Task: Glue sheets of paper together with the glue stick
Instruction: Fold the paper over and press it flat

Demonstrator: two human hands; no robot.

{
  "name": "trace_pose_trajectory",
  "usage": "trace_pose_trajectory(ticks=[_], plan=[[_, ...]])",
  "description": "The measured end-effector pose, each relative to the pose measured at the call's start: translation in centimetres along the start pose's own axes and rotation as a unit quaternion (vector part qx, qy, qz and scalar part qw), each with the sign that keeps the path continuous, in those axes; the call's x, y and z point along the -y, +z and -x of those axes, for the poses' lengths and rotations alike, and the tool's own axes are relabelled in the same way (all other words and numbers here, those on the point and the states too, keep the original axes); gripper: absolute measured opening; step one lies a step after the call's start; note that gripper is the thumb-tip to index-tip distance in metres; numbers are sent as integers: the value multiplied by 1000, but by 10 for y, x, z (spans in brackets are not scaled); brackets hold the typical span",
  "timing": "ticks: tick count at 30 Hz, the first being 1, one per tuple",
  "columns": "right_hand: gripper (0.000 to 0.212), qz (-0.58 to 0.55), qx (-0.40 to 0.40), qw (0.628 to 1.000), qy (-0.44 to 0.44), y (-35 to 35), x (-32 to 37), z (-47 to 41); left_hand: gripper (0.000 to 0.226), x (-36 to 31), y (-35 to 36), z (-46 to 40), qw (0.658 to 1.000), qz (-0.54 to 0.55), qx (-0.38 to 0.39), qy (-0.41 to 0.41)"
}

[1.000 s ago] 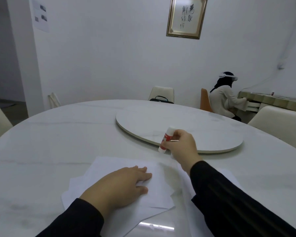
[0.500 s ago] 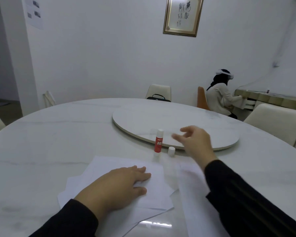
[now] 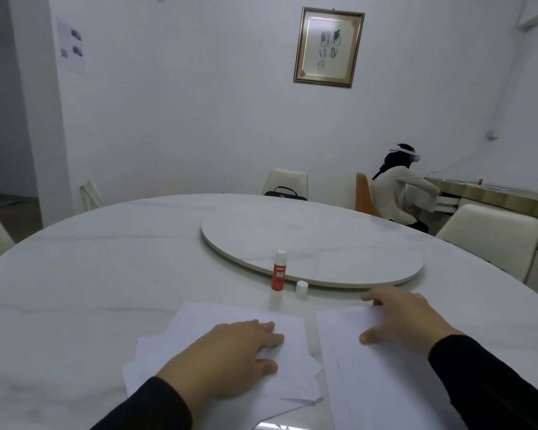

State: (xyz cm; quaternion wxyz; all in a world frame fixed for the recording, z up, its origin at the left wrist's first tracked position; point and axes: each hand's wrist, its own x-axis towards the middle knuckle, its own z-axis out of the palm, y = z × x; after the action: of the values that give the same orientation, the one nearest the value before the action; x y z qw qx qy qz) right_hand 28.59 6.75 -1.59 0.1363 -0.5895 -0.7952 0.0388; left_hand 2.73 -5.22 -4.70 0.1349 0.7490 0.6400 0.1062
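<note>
A red and white glue stick (image 3: 278, 273) stands upright and uncapped on the round white table (image 3: 90, 274), with its small white cap (image 3: 301, 288) just to its right. My left hand (image 3: 233, 352) lies flat, fingers together, on a loose stack of white sheets (image 3: 205, 321). My right hand (image 3: 401, 318) rests with fingers spread on the top edge of a second pile of white paper (image 3: 370, 377) to the right. Neither hand grips anything.
A raised turntable (image 3: 339, 243) fills the table's middle, just behind the glue stick. Cream chairs (image 3: 491, 234) ring the table. A person (image 3: 395, 187) sits at a counter by the far right wall, back turned.
My right hand set the glue stick upright on the table, let go of it, and came back down onto the right paper pile. The left hand stayed on its sheets.
</note>
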Motion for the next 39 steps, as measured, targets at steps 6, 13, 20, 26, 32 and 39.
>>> trace_pose_trajectory(ticks=[6,13,20,26,32,39], plan=[[32,57,-80,994,-40,-7,7,1,39,-3,3,-2,998,41,-45,11],[33,-3,-85,994,-71,-93,7,-1,23,17,-45,13,959,202,-199,-28],[3,-469,-88,877,-55,-138,37,23,35,22,-79,39,861,466,-189,-72],[5,-582,-87,808,30,-57,91,28,18,19,-81,47,843,511,-151,-77],[10,-601,-88,789,86,3,112,34,28,48,-85,51,834,512,-165,-120],[7,-591,-17,796,131,35,105,39,13,72,-60,44,885,348,-194,-242]])
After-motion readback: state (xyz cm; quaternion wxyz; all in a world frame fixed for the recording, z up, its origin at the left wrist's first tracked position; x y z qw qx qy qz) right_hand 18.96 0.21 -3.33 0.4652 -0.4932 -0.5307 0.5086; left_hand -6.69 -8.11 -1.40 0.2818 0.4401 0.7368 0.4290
